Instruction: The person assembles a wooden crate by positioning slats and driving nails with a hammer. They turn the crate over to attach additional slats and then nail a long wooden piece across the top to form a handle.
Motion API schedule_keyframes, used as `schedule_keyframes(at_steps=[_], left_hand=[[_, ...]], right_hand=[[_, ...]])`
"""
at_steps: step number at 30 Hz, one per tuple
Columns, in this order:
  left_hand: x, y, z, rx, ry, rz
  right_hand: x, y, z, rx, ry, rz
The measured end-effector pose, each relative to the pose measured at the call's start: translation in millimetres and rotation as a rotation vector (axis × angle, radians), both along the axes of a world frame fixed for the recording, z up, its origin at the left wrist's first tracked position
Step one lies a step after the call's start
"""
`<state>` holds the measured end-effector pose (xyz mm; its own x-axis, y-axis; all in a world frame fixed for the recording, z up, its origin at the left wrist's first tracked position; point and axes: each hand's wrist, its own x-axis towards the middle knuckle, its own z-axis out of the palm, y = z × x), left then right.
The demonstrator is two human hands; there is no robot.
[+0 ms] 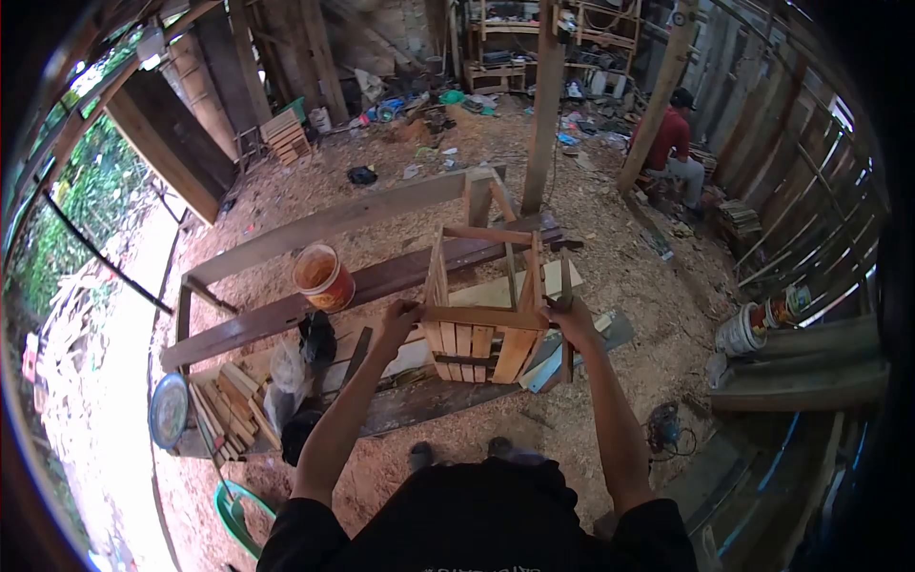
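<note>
A small slatted wooden crate (486, 317) stands over the low workbench in front of me, its near side made of upright slats under a crossbar. My left hand (401, 316) is closed around the crate's left near corner. My right hand (572, 322) grips the right near corner, and a narrow dark strip (567, 357) runs upright beside its fingers. Beneath and behind the crate lie pale boards (481, 292). Just right of it are flat bluish pieces (545, 372) on the bench.
An orange bucket (325, 278) sits on the bench planks, left of a dark beam (410, 274). Wood offcuts (233, 410), a plastic bag (284, 381) and a round blue lid (169, 411) lie nearer left. A post (545, 114) rises behind. A seated person (670, 153) is at back right.
</note>
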<state>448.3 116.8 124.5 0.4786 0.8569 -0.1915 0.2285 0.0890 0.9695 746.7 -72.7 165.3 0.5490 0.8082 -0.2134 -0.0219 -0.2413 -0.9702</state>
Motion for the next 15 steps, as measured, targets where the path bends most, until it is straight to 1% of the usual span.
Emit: schedule_keyframes(at_steps=[2,3,6,8,9,12,15], left_hand=[[3.6,0.0,-6.4,-0.090,-0.138,-0.008],[7.0,-1.2,-8.0,-0.133,-0.211,-0.015],[18.4,-2.8,-12.5,-0.175,-0.296,-0.102],[23.7,-4.1,-18.9,-0.261,-0.347,-0.094],[26.2,-2.6,-22.9,-0.304,-0.371,-0.097],[22.4,9.2,-27.6,-0.305,-0.219,-0.174],[21.2,5.5,-29.1,-0.381,-0.379,-0.215]], right_hand=[[-5.8,-9.1,-9.8,0.047,0.079,0.014],[-8.4,-11.4,-10.8,0.043,0.077,-0.007],[-15.4,-10.7,-12.0,0.060,0.068,-0.058],[-14.2,-9.0,-16.6,0.095,0.067,-0.074],[-12.4,-8.2,-13.5,0.092,0.042,-0.046],[-2.4,-5.2,-7.5,0.094,0.008,0.030],[16.9,9.5,-18.9,0.147,0.051,0.074]])
